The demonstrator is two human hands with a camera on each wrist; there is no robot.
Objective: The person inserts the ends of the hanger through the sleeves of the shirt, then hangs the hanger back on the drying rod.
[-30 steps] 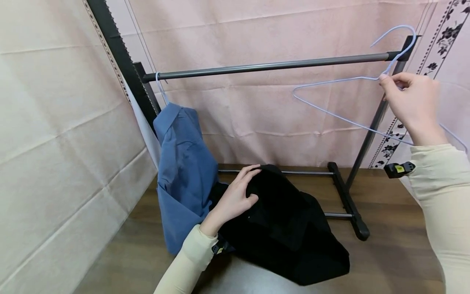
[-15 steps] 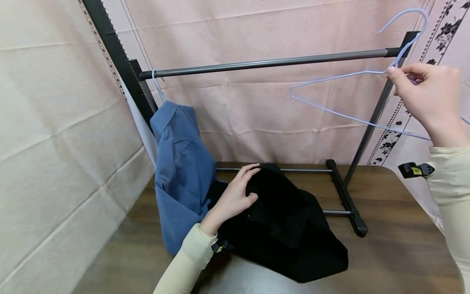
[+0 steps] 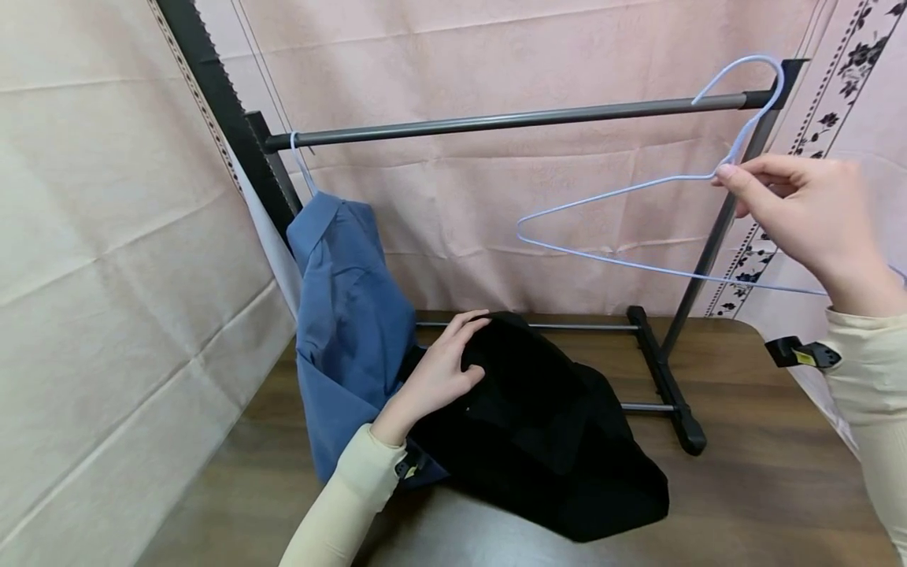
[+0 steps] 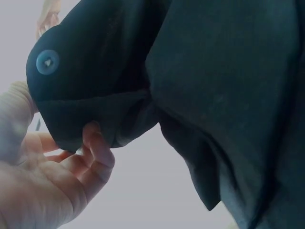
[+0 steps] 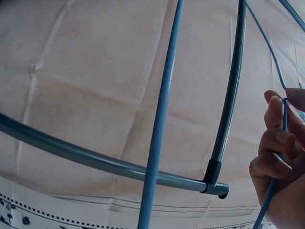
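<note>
In the head view a black shirt [image 3: 560,449] lies bunched up in front of the rack. My left hand [image 3: 434,374] holds its upper edge, fingers over the top and thumb on the near side. From below, the left wrist view shows a round button [image 4: 42,62] on the dark cloth and curled fingers [image 4: 97,155] at its edge. Up at the right, my right hand [image 3: 808,213] pinches a light blue wire hanger [image 3: 739,142] just below its hook. The hanger's arms are bare, and its hook overlaps the right end of the rail in the head view.
A black clothes rack with a horizontal rail [image 3: 510,121] stands on a wooden tabletop [image 3: 765,441]. At the rail's left end a blue shirt [image 3: 347,315] hangs on another hanger. Pale cloth curtains [image 3: 113,236] enclose the left side and back. The rack's right foot [image 3: 666,386] lies behind the black shirt.
The right hand rose slightly with the hanger, then came down and to the left, bringing the hook to the rail's height. The left hand keeps its hold on the black shirt.
</note>
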